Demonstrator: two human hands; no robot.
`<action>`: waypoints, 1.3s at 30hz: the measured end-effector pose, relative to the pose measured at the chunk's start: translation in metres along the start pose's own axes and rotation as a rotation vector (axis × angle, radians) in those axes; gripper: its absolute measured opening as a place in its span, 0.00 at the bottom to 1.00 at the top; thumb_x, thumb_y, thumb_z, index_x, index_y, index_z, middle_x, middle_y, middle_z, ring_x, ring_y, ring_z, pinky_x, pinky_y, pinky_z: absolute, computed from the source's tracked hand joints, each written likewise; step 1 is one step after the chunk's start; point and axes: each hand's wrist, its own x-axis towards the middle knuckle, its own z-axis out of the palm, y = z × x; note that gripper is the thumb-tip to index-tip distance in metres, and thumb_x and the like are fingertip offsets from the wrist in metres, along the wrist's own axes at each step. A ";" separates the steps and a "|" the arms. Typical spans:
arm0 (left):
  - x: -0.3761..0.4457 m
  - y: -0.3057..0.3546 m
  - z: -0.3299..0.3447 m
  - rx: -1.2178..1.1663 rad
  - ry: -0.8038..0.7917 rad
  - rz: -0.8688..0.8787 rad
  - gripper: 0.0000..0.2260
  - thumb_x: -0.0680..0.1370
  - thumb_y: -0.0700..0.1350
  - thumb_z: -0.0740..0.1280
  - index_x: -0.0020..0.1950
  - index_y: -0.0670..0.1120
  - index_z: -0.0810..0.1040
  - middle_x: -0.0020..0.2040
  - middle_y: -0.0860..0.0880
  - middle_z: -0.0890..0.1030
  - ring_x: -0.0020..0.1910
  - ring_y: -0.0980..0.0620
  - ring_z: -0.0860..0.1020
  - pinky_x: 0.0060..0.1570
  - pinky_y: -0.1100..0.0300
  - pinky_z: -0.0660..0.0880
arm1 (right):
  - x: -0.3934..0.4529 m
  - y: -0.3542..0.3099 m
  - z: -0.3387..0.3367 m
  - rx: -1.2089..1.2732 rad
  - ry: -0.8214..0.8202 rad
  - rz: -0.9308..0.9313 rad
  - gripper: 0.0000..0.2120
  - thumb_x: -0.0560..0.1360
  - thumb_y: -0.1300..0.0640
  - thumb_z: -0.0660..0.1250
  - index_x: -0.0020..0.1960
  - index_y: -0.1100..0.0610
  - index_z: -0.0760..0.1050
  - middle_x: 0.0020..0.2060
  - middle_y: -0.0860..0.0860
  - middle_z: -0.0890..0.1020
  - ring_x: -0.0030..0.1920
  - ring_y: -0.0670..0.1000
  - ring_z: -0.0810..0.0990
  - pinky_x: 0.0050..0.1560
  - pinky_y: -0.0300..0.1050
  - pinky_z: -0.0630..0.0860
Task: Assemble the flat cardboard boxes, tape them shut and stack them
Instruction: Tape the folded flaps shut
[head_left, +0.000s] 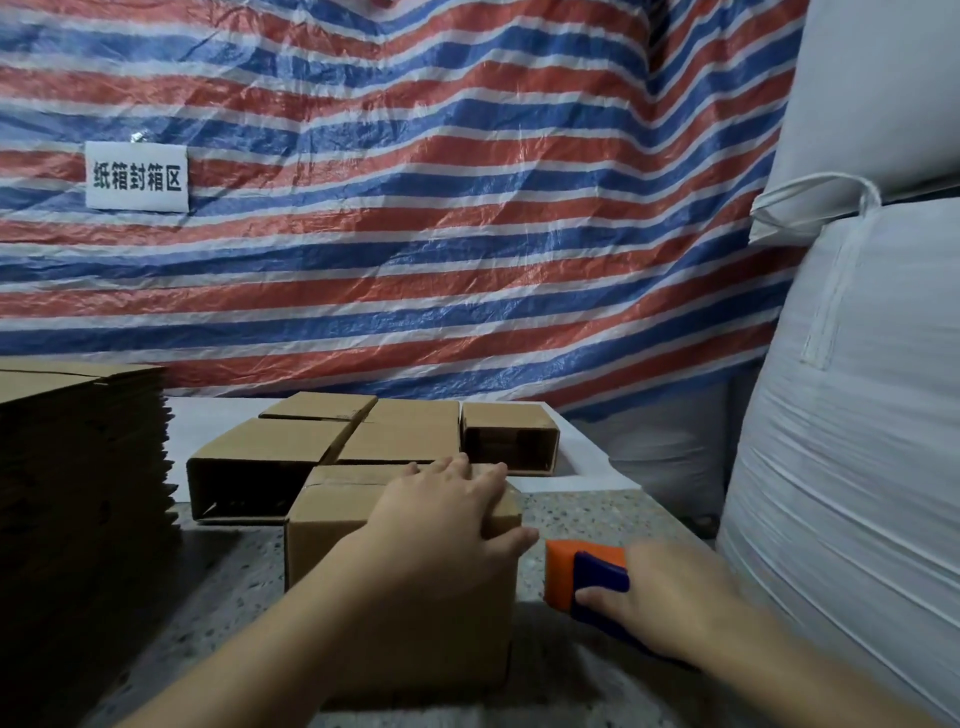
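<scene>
A small brown cardboard box stands on the speckled table in front of me, its top flaps folded down. My left hand lies flat on the box's top right corner, fingers spread and pressing the flaps. To the right of the box, my right hand grips an orange and blue tape dispenser that sits on or just above the table, apart from the box. A tall stack of flat cardboard blanks fills the left side.
Several assembled boxes stand behind on a white sheet, two of them lying with an open end toward me. Big white sacks crowd the right edge. A striped tarp with a white sign hangs behind.
</scene>
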 end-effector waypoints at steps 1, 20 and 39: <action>0.000 0.000 0.000 0.000 -0.001 -0.001 0.37 0.75 0.75 0.48 0.79 0.58 0.52 0.79 0.47 0.60 0.78 0.47 0.58 0.75 0.45 0.58 | -0.006 -0.002 0.007 0.008 -0.006 0.016 0.31 0.70 0.23 0.60 0.50 0.50 0.76 0.49 0.48 0.83 0.50 0.51 0.82 0.43 0.45 0.73; -0.009 0.010 -0.013 0.023 -0.020 -0.008 0.33 0.78 0.69 0.52 0.80 0.54 0.55 0.77 0.44 0.63 0.76 0.45 0.62 0.73 0.45 0.62 | 0.023 -0.065 -0.058 1.142 -0.130 0.228 0.32 0.81 0.31 0.47 0.45 0.56 0.76 0.41 0.54 0.81 0.42 0.52 0.79 0.40 0.47 0.75; -0.006 0.007 -0.010 0.026 -0.008 0.020 0.37 0.77 0.69 0.56 0.81 0.53 0.51 0.77 0.45 0.63 0.76 0.46 0.61 0.74 0.44 0.61 | 0.022 -0.097 -0.015 1.636 -0.347 0.332 0.25 0.80 0.39 0.62 0.37 0.54 0.85 0.35 0.54 0.84 0.44 0.56 0.81 0.42 0.44 0.74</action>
